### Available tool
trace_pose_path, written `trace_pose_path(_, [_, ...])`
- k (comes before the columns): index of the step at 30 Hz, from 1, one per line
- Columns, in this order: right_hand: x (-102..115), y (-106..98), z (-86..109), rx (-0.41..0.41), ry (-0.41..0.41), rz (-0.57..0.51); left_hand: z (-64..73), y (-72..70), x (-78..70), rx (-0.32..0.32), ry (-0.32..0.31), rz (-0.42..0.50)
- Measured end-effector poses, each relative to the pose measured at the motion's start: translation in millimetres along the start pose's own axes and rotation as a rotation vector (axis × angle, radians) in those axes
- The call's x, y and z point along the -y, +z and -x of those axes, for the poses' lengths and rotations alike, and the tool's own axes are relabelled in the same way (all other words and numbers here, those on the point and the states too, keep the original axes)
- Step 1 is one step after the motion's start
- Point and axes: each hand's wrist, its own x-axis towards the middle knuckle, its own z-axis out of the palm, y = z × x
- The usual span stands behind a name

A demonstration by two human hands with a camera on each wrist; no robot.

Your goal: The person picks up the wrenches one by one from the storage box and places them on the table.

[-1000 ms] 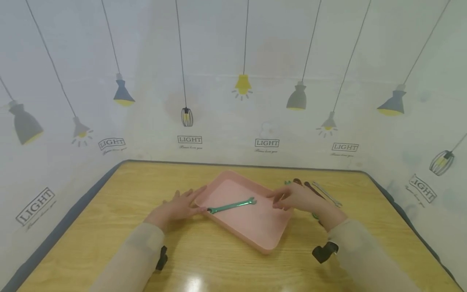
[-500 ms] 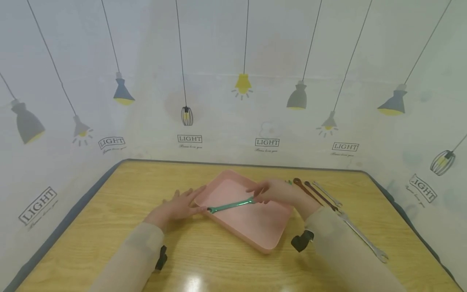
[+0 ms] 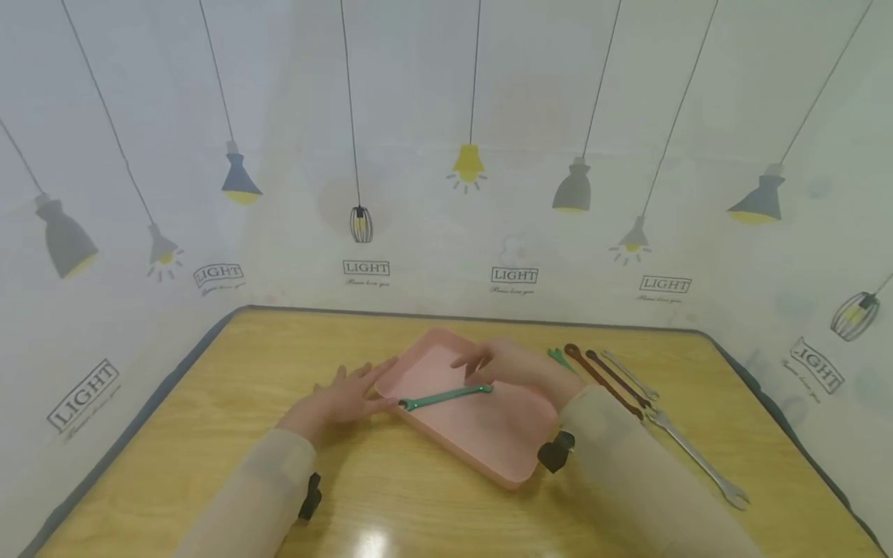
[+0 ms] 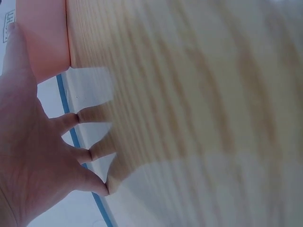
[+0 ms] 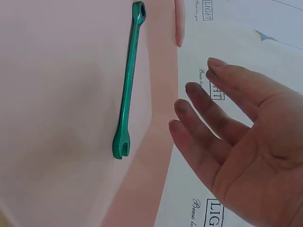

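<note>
A pink tray (image 3: 488, 434) lies turned at an angle on the wooden table. Inside it rests a green wrench (image 3: 446, 397), its open end showing clearly in the right wrist view (image 5: 121, 146). My left hand (image 3: 342, 399) is spread at the tray's left corner. In the left wrist view its fingertips (image 4: 105, 191) touch the tabletop, while the thumb or index side lies against the tray wall (image 4: 45, 47). Above the tray, near the wrench's right end, hovers my right hand (image 3: 505, 363), fingers loosely bent and holding nothing. A gap separates it from the wrench in the right wrist view.
Right of the tray lie several more wrenches: a green one (image 3: 559, 356) partly hidden by my right arm, a brown one (image 3: 601, 380), a dark brown one (image 3: 617, 376), a small silver one (image 3: 630, 373) and a longer silver one (image 3: 698, 457). A lamp-printed backdrop (image 3: 432, 232) encloses the table.
My right hand has moved left from the tray's right side to above the wrench, uncovering wrenches on the right. The left hand, tray and green wrench stay in place.
</note>
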Motion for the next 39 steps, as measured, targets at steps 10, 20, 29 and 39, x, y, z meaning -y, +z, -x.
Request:
trace_pose_path(10, [12.6,3.0,-13.2,0.066,-0.032,0.132,1.4,-1.8,-1.7,-0.007,0.016,-0.022])
trace_pose_path(20, [2.7,7.5,-38.6,0.155,-0.077,0.167,0.8,-1.0,-2.7,-0.014,0.017,-0.021])
trace_pose_path(29, [-15.9,16.0,-57.0,0.145,-0.09,0.156,1.8,-0.5,-2.2,-0.008,0.011,-0.011])
trace_pose_path(39, [-23.0,27.0,-62.5,0.082,-0.11,0.272,2.2,-1.9,-3.9,-0.013,0.016,-0.019])
